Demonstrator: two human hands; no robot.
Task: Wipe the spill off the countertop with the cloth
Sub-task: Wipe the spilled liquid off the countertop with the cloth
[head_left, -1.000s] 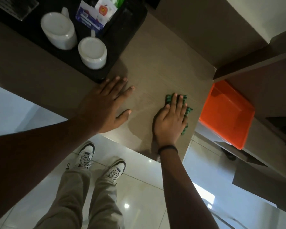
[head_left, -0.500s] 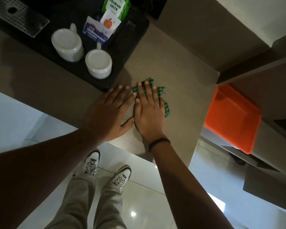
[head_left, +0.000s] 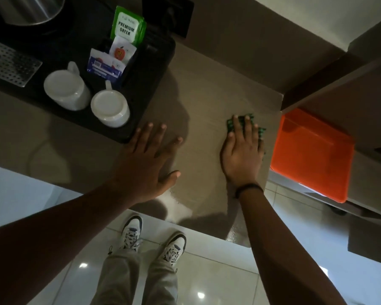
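- While pressed flat on the countertop (head_left: 207, 89), right hand (head_left: 242, 155) lay palm-down over the green cloth (head_left: 230, 125), fingers straight & spread, not curled round it.
- Cloth pinned under fingers & palm, showing only at fingertips and along the hand's right side; sat near the counter's right edge, well apart from the tray.
- Left hand (head_left: 147, 159) also flat on the counter, fingers splayed, holding nothing; fingertips just beside the black tray (head_left: 158, 69) corner, can't tell if touching.
- Wet sheen (head_left: 176, 203) glinted by the counter's front edge, below left thumb, btwn the two wrists.
- Dark band (head_left: 249, 188) round the right wrist.
- On the tray: two white mugs (head_left: 66, 89) upside down, side by side, handles pointing toward the back.
- Behind mugs, sachets (head_left: 106, 64) upright in a holder, plus green packet (head_left: 128, 27) marked PREMIUM GREEN.
- Perforated metal grille (head_left: 9, 64) at far left, w/ a shiny rounded vessel (head_left: 29, 9) above it.
- Orange bin (head_left: 312, 155) sat lower down, just right of the counter end.
- White sneakers (head_left: 132, 234) & beige trousers seen on glossy floor tiles below.
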